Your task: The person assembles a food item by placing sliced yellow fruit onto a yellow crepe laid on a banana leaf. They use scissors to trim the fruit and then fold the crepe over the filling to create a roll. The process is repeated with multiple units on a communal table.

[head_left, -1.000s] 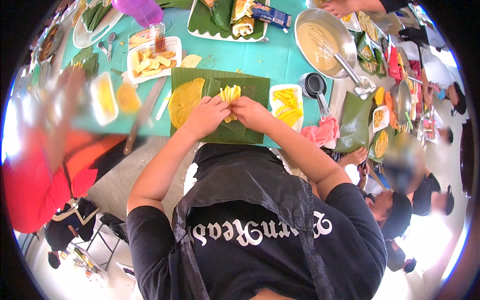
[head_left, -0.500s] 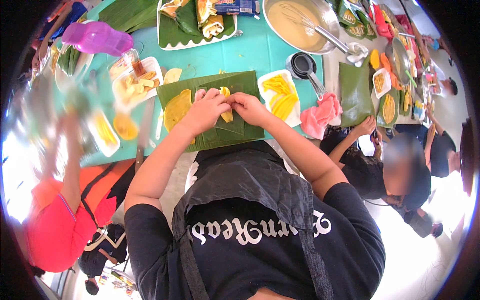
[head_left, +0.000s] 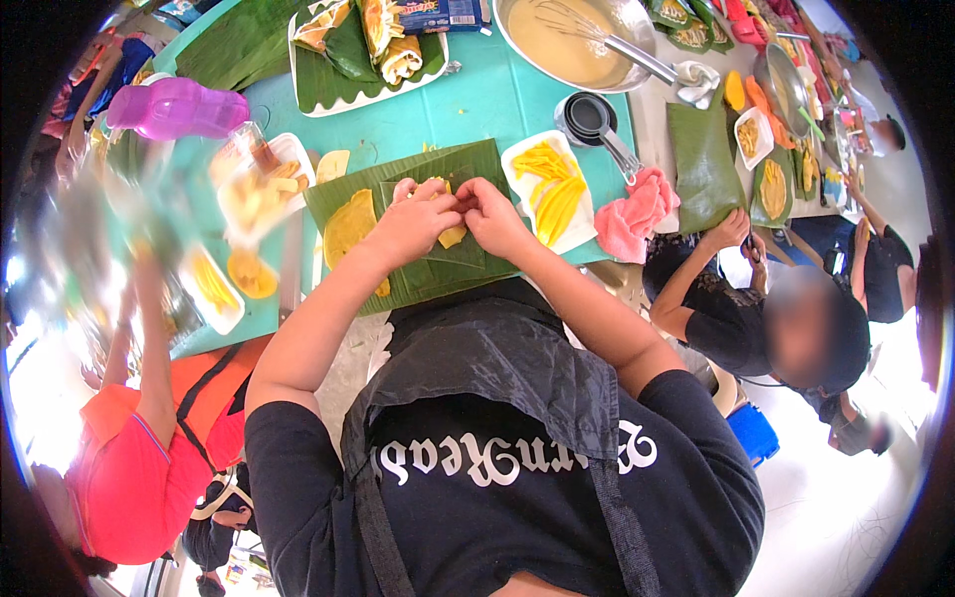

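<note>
Working over a yellow food piece [head_left: 451,238] on the banana leaf [head_left: 472,163], the left hand [head_left: 410,223] and right hand [head_left: 494,223] nearly meet, fingers bent inward; whether they pinch it, I cannot tell. The step looks like arranging or folding; the next move probably calls for light, even fingers. A flat yellow round [head_left: 348,227] lies left on the leaf. Beyond the right hand sits a white tray [head_left: 580,231] of yellow strips [head_left: 553,189]; farther off, a metal bowl [head_left: 642,45].

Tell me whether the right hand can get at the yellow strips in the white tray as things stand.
Likely yes: the yellow strips lie uncovered in the white tray, just to the right of the right hand, with nothing visible between them.
</note>
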The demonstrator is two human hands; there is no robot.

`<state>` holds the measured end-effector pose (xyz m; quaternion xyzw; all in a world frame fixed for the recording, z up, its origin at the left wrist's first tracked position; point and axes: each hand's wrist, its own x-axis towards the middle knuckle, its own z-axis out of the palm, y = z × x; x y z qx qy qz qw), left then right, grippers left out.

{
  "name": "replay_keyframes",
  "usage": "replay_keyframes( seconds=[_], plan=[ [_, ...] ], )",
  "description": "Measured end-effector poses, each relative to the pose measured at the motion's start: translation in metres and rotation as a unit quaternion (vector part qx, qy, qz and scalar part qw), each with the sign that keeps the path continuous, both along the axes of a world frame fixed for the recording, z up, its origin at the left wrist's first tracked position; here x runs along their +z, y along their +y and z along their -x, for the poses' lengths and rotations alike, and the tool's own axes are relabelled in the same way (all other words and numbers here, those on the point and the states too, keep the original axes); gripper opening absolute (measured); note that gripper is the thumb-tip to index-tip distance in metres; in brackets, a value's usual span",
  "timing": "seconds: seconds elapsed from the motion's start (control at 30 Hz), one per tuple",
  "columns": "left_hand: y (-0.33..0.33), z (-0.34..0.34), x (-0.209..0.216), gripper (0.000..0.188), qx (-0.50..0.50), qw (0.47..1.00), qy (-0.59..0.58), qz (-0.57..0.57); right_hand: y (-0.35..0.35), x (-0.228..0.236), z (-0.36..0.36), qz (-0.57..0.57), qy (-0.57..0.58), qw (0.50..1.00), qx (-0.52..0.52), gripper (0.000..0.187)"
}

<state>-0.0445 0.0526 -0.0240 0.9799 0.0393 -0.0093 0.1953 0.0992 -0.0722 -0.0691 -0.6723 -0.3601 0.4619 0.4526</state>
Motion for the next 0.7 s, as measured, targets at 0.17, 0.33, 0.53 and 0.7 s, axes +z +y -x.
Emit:
replay_keyframes(
  seconds=[0.17,0.33,0.53,0.7],
  plan=[
    [-0.001,0.001,-0.002,0.025,-0.007,1.000,0.025,-0.009,-0.009,0.022,0.012,0.044,-0.017,0.999,-0.018,0.028],
    [-0.002,-0.002,0.004,0.023,0.002,0.999,0.031,-0.007,-0.013,0.019,0.022,0.014,-0.005,0.999,-0.042,0.033],
    [0.000,-0.001,0.001,0.024,0.025,0.998,0.055,0.022,-0.011,0.018,0.026,0.039,-0.056,0.997,-0.037,0.034],
    [-0.001,0.004,0.007,0.025,0.035,0.998,0.032,0.035,-0.011,0.010,0.028,0.035,-0.047,0.997,-0.053,0.031]
  ],
)
